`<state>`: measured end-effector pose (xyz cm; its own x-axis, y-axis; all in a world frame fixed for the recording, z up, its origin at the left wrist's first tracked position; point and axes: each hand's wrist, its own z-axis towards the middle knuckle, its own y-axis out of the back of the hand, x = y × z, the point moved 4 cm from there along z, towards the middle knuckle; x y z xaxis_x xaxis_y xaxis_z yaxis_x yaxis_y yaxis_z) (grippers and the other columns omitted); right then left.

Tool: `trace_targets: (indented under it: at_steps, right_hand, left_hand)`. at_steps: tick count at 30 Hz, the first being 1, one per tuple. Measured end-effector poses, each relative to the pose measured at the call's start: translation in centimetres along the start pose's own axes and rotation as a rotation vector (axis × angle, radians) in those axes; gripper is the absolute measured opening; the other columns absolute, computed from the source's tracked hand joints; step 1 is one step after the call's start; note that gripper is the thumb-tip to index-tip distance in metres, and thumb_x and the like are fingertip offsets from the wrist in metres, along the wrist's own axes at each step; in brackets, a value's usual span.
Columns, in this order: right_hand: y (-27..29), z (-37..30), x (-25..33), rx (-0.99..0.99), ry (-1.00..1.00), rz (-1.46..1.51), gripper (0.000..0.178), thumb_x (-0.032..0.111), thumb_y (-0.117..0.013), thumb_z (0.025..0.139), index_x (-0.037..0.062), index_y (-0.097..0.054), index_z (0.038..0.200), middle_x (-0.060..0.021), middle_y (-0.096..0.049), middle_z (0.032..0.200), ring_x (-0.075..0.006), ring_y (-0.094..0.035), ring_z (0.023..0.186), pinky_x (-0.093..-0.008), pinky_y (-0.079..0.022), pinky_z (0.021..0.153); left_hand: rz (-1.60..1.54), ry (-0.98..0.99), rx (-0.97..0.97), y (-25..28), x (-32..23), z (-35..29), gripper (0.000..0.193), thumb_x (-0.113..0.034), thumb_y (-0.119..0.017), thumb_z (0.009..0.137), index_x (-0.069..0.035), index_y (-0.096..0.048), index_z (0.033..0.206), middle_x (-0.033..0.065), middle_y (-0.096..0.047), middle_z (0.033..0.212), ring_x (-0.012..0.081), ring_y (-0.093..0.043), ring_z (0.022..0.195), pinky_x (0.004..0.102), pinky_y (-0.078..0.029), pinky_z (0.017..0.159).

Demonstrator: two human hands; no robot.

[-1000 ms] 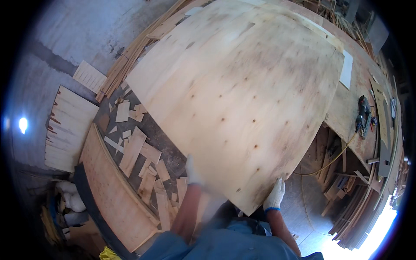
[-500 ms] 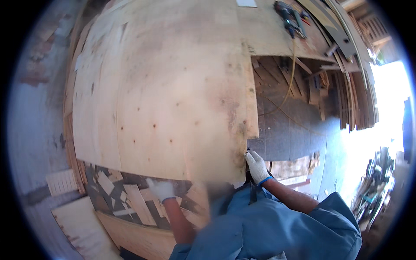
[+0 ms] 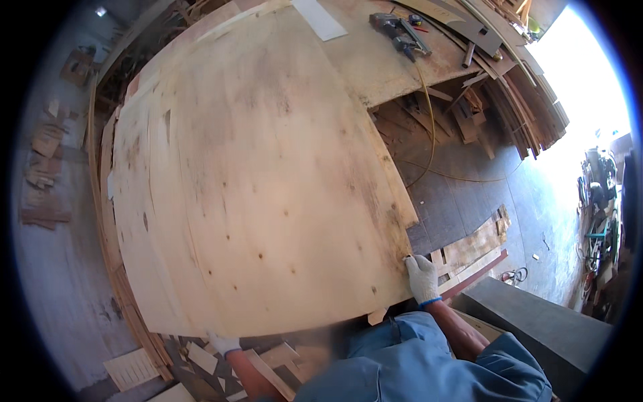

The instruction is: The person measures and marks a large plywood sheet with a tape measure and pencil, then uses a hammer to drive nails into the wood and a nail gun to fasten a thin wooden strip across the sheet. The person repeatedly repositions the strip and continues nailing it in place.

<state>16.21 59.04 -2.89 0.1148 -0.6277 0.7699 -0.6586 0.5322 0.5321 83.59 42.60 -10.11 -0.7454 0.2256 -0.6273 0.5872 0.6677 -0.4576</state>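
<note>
A large plywood sheet [image 3: 268, 167], pale with dark knots and brownish stains, lies across the work surface before me. Its right side has a stepped edge. At its near right corner my right hand [image 3: 422, 278], in a white knit glove with a blue cuff, is closed on the edge, fingertips partly hidden. Farther left, my left hand [image 3: 222, 343], gloved alike, grips the near edge; its fingers are mostly covered by the sheet.
A nail gun [image 3: 402, 33] with a yellow hose [image 3: 432, 114] lies at the back right, near a white strip [image 3: 319, 19]. Wood strips [image 3: 529, 124] are stacked at right. Offcuts [image 3: 202, 357] lie below the near edge. A grey block-like surface [image 3: 536, 321] stands right of my arm.
My left hand has moved left along the near edge and taken hold of it. My right hand stays at the corner. The whole view has shifted, and the sheet appears turned and nearer.
</note>
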Motion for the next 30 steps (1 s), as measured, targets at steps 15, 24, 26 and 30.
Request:
trace_targets:
  at_steps: [15, 24, 26, 30]
  right_hand:
    - [1.7, 7.5, 7.6, -0.328, 0.459, -0.512, 0.036, 0.04, -0.062, 0.097, 0.0074, -0.064, 0.112, -0.0237, -0.071, 0.101, -0.0491, -0.066, 0.092, -0.0561, -0.051, 0.082]
    - [-0.2, 11.2, 1.4, -0.215, 0.341, -0.014, 0.028, 0.029, -0.057, 0.101, 0.0052, -0.068, 0.11, -0.0219, -0.069, 0.088, -0.0452, -0.067, 0.085, -0.0482, -0.053, 0.08]
    - [-0.6, 11.8, 1.5, -0.153, 0.456, 0.004, 0.03, 0.029, -0.057, 0.104, 0.0017, -0.067, 0.096, -0.0137, -0.065, 0.076, -0.0316, -0.062, 0.071, -0.0413, -0.051, 0.071]
    - [-0.9, 15.2, -3.3, -0.128, 0.249, 0.245, 0.034, 0.031, -0.054, 0.108, 0.0078, -0.064, 0.085, 0.0036, -0.051, 0.068, -0.0076, -0.049, 0.055, -0.0287, -0.038, 0.049]
  left_hand:
    - [0.272, 0.188, -0.095, -10.3, 4.0, 0.7, 0.066, -0.048, -0.055, 0.098, -0.008, -0.047, 0.149, 0.0141, -0.053, 0.149, 0.0361, -0.048, 0.139, 0.0597, -0.039, 0.114]
    - [-0.051, 0.111, 0.303, -13.1, 4.7, 4.3, 0.066, -0.045, -0.04, 0.102, -0.006, -0.041, 0.156, 0.0157, -0.04, 0.163, 0.0373, -0.035, 0.15, 0.0535, -0.026, 0.125]
    - [0.103, 0.006, 0.66, -11.2, 2.7, 8.0, 0.063, -0.043, -0.037, 0.105, -0.005, -0.04, 0.156, 0.0151, -0.039, 0.163, 0.0359, -0.033, 0.151, 0.0518, -0.024, 0.126]
    - [-0.009, -0.177, 0.361, -17.0, 3.3, 8.5, 0.057, -0.04, -0.044, 0.108, -0.005, -0.044, 0.152, 0.0151, -0.047, 0.156, 0.0364, -0.046, 0.141, 0.0511, -0.036, 0.119]
